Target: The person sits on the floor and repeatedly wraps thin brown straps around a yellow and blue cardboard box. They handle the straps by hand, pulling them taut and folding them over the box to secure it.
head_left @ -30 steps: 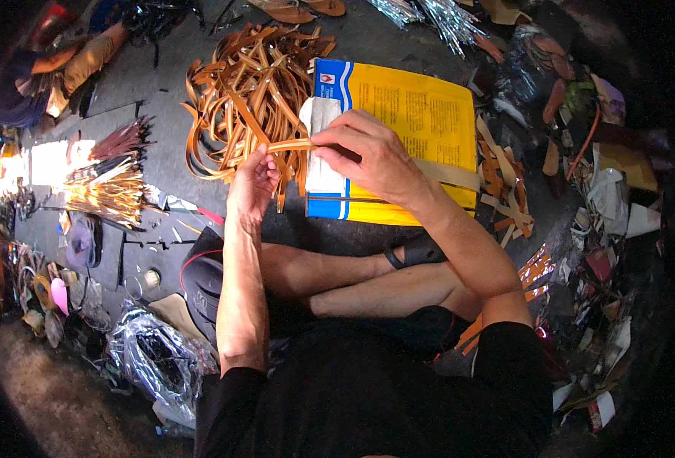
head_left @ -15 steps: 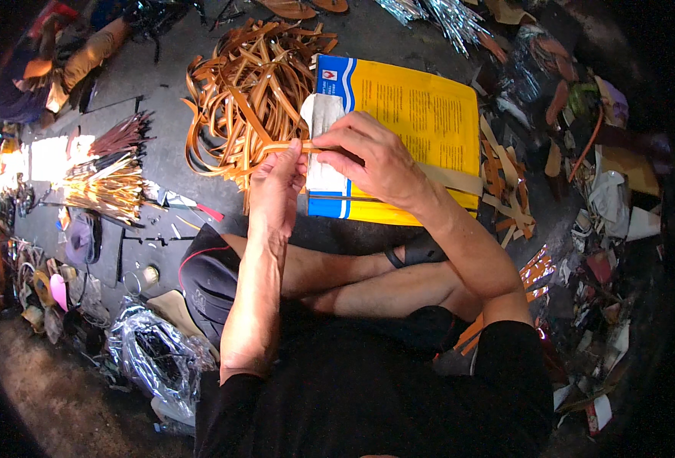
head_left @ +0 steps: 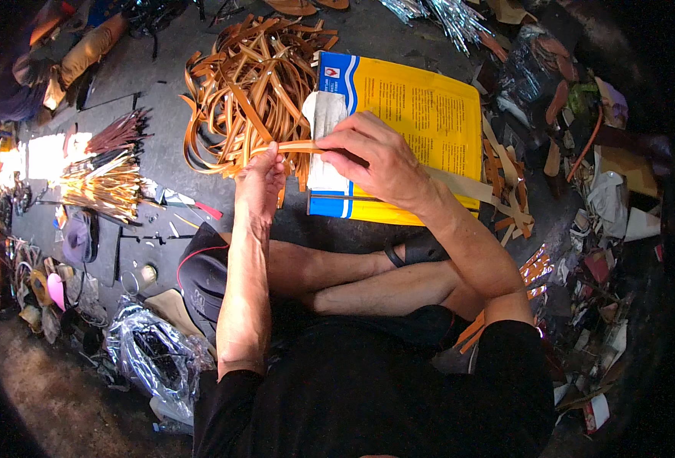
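From where I stand, a gold-toned bundle [head_left: 104, 187] of thin strips lies on the left of the floor [head_left: 143, 107], with a dark reddish bundle [head_left: 120, 131] just beyond it; both look laid out in order, their lengths lying roughly side by side, while a clear plastic bag [head_left: 154, 351] sits crumpled at the near left. Further right, at the far side, a big heap of tan strips [head_left: 253, 84] lies looped and tangled, so most of that stock seems not yet straightened. At its near right edge, the left hand [head_left: 261, 179] has thumb and fingers together, pinching a tan strip [head_left: 295, 146], and the right hand [head_left: 379, 160] has its fingertips clamped on the same strip further right. That one length is out flat between the hands, though I cannot tell where its left end goes among the others. Beneath and beyond the right hand lies a yellow and blue packet [head_left: 418, 107], a pale band [head_left: 456, 182] across its near right corner, and past it on the right are loose offcuts [head_left: 502, 183], apart from the heap and seemingly unsorted
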The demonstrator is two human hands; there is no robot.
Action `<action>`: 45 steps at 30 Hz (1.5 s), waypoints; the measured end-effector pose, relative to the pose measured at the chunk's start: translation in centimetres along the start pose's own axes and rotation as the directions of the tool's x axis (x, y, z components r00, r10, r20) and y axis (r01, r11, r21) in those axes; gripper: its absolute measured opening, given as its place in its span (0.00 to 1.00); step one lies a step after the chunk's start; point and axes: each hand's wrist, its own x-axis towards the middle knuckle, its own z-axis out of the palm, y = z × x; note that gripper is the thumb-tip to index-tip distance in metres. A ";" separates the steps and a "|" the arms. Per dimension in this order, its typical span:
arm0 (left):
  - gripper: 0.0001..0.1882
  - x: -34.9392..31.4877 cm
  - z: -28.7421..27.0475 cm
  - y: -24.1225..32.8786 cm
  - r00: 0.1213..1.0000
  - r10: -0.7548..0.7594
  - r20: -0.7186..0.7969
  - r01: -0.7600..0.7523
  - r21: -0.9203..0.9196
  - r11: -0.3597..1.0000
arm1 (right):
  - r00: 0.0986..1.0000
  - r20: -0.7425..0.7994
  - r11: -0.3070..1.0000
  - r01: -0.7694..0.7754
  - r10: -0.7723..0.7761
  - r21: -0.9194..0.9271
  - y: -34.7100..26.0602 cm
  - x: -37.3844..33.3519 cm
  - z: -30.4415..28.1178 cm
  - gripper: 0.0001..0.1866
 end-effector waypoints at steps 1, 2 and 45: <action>0.04 0.3 -0.3 0.1 1.000 -0.010 -0.014 0.010 0.001 1.000 | 1.000 -0.006 1.000 -0.001 0.001 -0.003 0.0 -0.1 0.0 0.08; 0.04 0.6 -0.5 0.1 0.999 -0.020 -0.027 0.020 0.002 1.000 | 1.000 -0.013 1.000 -0.003 0.003 -0.006 0.1 -0.2 0.0 0.07; 0.09 -5.7 5.8 0.8 0.976 0.169 0.141 -0.197 0.217 0.956 | 0.999 -0.022 0.999 0.035 -0.034 0.003 -0.2 0.1 0.1 0.07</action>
